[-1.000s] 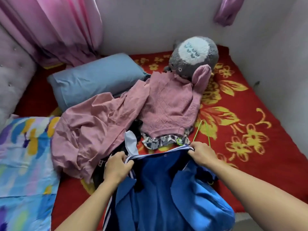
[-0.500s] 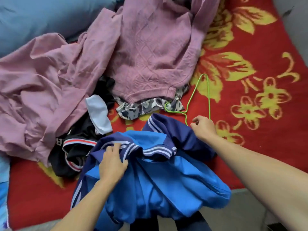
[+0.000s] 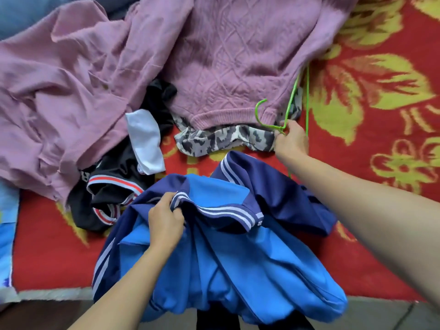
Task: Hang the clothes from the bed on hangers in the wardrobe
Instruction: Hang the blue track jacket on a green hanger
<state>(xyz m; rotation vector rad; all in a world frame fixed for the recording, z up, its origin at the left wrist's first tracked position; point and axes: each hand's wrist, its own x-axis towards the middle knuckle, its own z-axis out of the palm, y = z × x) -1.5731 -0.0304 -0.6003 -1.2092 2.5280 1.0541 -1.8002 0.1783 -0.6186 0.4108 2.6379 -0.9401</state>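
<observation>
A blue jacket with a navy, white-striped collar lies at the near edge of the bed. My left hand is shut on its collar. My right hand grips the neck of a thin green wire hanger, whose hook rises over the hem of a pink knitted sweater. A grey patterned garment sticks out from under that sweater. A crumpled pink shirt lies at the left, and a black garment with red and white trim beside the jacket.
The bed carries a red blanket with yellow flowers. A white piece of cloth rests on the black garment. A blue patterned sheet shows at the left edge. Floor is visible below the bed edge.
My right hand has let go of the jacket, moved up and closed on the green hanger, lifting its hook. The left hand has shifted its grip on the collar. The view has moved closer.
</observation>
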